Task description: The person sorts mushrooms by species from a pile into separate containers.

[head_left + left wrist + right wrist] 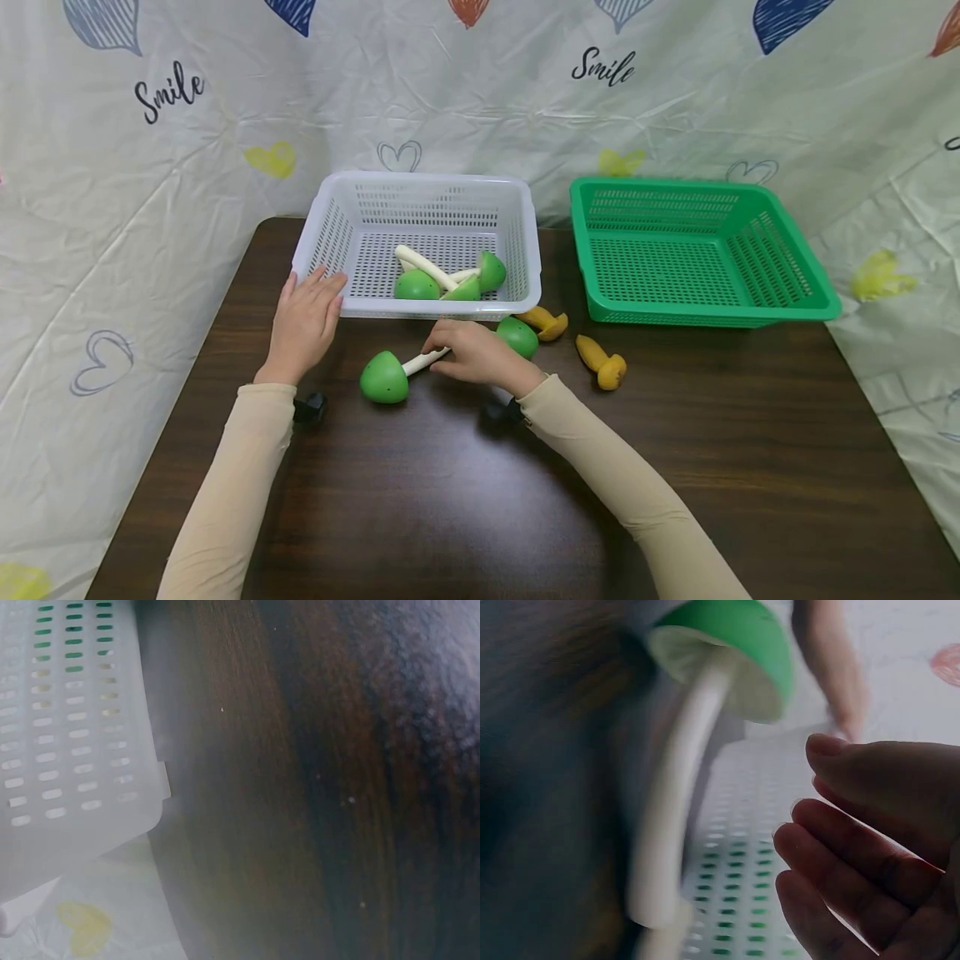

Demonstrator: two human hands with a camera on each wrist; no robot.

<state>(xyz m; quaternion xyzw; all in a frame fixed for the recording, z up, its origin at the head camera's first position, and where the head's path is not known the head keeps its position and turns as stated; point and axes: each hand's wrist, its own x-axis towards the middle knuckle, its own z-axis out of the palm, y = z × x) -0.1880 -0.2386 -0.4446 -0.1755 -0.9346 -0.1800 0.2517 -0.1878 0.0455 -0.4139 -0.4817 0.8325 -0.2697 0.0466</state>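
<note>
My left hand [303,321] rests on the front left corner of the white basket [405,309], fingers extended over the rim. A toy mushroom with a spotted green cap [384,379] and white stem lies on the table in front of that basket. Over its stem end is my right hand [480,354], fingers loosely bent. In the right wrist view the fingers [847,855] are apart from the mushroom [667,802] and hold nothing. Another green-capped mushroom [517,337] sits behind the right hand, its stem hidden. Several green mushrooms [416,285] lie inside the white basket.
A green basket [708,312] stands at the back right. Two small yellow-brown mushrooms lie on the table, one [553,325] by the white basket's right corner, the other [602,363] before the green basket. A printed cloth [465,92] hangs behind the dark table [420,500].
</note>
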